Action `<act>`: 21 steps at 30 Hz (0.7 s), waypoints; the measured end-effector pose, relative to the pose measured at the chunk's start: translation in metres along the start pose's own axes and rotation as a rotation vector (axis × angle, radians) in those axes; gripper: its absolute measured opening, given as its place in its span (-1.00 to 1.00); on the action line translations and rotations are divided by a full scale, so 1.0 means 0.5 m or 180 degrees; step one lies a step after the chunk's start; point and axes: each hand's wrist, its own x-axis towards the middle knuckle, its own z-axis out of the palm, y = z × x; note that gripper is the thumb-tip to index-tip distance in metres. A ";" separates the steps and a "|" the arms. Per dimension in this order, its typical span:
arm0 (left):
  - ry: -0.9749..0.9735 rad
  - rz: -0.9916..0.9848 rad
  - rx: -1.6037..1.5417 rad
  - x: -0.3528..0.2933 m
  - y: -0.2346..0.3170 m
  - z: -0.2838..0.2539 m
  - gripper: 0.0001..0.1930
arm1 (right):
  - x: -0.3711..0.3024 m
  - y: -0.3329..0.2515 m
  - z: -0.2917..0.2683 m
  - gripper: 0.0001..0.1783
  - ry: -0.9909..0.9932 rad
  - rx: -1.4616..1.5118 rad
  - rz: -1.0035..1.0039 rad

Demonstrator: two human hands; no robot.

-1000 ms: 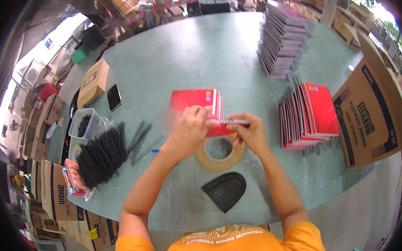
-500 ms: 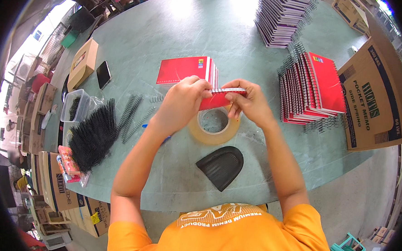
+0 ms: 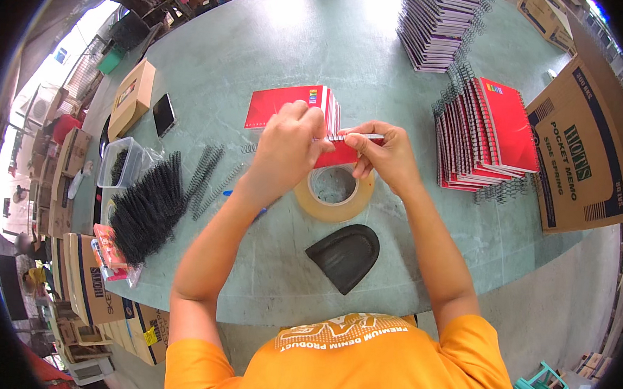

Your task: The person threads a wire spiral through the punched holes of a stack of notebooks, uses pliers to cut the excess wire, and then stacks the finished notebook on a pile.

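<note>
Red notebook (image 3: pixel 338 152) sits held up between both hands just above the tape roll (image 3: pixel 333 193), its spine edge running left-right toward the right hand (image 3: pixel 384 156). Right hand pinches the spine end, probably on a wire coil; left hand (image 3: pixel 289 147) clamps the cover. Red stack (image 3: pixel 288 105) just behind, black coils (image 3: pixel 149 207) well left, black scoop-shaped piece (image 3: pixel 345 255) nearer the body.
</note>
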 end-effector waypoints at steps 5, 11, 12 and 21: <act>-0.0271 0.0017 0.0281 0.000 -0.017 0.005 -0.67 | -0.007 0.014 -0.001 -0.76 -0.0103 0.0405 -0.0276; 0.0095 0.0004 0.0235 -0.001 0.015 0.013 -0.64 | -0.008 0.014 -0.006 -0.76 -0.0310 0.0540 -0.0261; -0.0113 -0.0013 0.0352 0.000 0.001 0.015 -0.64 | -0.007 0.012 -0.006 -0.77 -0.0240 0.0617 -0.0336; 0.0073 0.0059 0.0339 -0.009 -0.005 0.013 -0.78 | -0.014 0.031 0.001 -0.76 -0.0195 0.0611 -0.0371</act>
